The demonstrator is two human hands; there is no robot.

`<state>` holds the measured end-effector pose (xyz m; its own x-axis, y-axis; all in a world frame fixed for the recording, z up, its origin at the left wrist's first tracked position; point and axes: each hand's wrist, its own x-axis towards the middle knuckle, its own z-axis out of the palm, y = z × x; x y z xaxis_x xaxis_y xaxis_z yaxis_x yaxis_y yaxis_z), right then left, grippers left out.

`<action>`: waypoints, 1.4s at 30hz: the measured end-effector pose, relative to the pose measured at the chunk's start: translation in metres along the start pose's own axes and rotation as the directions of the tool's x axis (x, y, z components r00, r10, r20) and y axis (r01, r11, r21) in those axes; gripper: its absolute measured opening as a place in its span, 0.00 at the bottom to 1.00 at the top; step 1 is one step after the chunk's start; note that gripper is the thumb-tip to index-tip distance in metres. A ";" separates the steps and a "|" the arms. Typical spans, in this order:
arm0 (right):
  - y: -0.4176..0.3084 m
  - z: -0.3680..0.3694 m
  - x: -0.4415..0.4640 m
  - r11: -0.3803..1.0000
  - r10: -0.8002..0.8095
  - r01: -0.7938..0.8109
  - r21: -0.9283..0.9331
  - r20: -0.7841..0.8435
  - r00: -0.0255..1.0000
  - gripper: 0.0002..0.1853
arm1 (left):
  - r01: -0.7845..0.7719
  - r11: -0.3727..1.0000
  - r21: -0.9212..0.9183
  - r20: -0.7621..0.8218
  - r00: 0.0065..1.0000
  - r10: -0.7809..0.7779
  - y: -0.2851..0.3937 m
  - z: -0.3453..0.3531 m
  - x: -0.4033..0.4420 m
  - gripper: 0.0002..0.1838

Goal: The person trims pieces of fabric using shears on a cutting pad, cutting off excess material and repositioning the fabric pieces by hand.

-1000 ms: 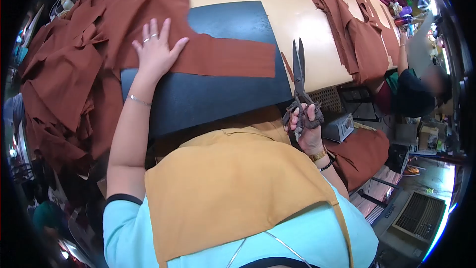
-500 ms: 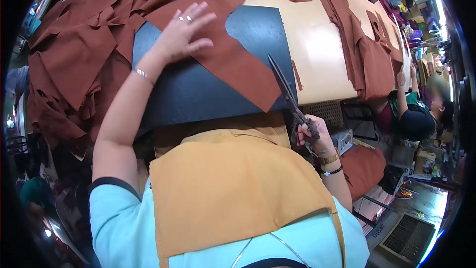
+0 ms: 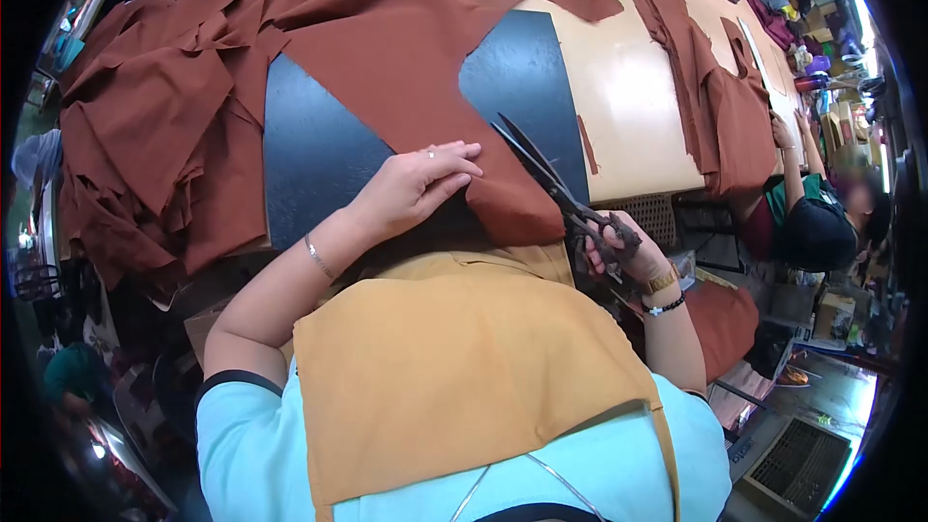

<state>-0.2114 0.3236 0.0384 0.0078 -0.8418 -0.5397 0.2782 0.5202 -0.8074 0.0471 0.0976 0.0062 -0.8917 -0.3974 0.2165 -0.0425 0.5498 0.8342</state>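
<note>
A long piece of rust-brown fabric (image 3: 406,77) lies across a dark board (image 3: 314,135), its near end folded and hanging at the board's front edge. My left hand (image 3: 418,186) is on the fabric's left edge, fingers together and thumb close beneath them, gripping it. Part of the cloth is hidden under that hand. My right hand (image 3: 623,246) is closed around the handles of dark metal scissors (image 3: 551,182). The scissor blades are slightly parted and point up and left, over the fabric's right edge.
A heap of brown fabric (image 3: 145,116) covers the left side. More brown pieces (image 3: 720,116) lie on the pale table (image 3: 619,68) at right, with a thin scrap (image 3: 588,145) nearer. A co-worker (image 3: 812,217) stands at the far right, hands at the cloth there.
My left hand has come down and right from above the board onto the fabric, its fingers closing. The fabric has shifted toward me, its near end folding. The scissor blades have parted.
</note>
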 end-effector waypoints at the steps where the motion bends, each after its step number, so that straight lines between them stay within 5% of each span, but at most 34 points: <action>1: 0.001 0.003 0.001 1.000 0.010 -0.010 0.005 0.015 1.000 0.25 | 0.025 0.994 -0.110 -0.002 1.000 -0.026 0.004 0.003 -0.004 0.09; 3: 0.007 0.009 0.004 0.997 0.008 -0.008 0.073 -0.002 1.000 0.25 | 0.074 0.954 -0.290 0.022 0.997 -0.070 0.012 0.007 -0.008 0.10; 6: 0.021 0.009 0.005 0.990 0.021 -0.015 0.141 -0.043 0.999 0.28 | 0.026 0.965 -0.261 0.095 0.995 -0.001 0.022 0.002 -0.004 0.10; 8: 0.033 0.006 0.007 0.980 0.072 -0.048 0.194 -0.120 0.990 0.28 | -0.116 0.992 0.041 0.082 0.990 0.113 0.007 -0.007 0.010 0.14; 10: 0.035 0.001 0.011 0.967 0.025 -0.029 0.254 0.021 0.999 0.30 | -0.091 0.853 0.515 0.076 0.995 0.060 -0.005 -0.023 0.029 0.28; 13: 0.026 0.014 0.015 0.968 -0.044 0.043 0.248 0.000 0.999 0.30 | 0.085 0.692 0.717 -0.047 0.996 -0.074 -0.029 -0.027 0.033 0.46; 16: 0.040 0.011 0.023 0.969 -0.082 0.093 0.231 -0.056 0.995 0.29 | 0.090 0.644 0.760 0.005 0.990 -0.144 -0.036 -0.027 0.027 0.56; 33: 0.038 0.011 0.030 0.990 -0.111 0.111 0.086 -0.008 0.994 0.17 | 0.129 0.649 0.750 -0.033 0.987 -0.158 -0.028 -0.024 0.016 0.54; 42: 0.031 0.023 0.023 0.973 -0.081 0.079 0.215 0.003 0.997 0.22 | 0.149 0.629 0.763 -0.050 0.984 -0.172 -0.028 -0.022 0.014 0.56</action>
<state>-0.1809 0.3175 0.0064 -0.0121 -0.8818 -0.4714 0.4779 0.4091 -0.7773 0.0455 0.0609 -0.0029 -0.8476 -0.5222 0.0943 -0.5030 0.8473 0.1704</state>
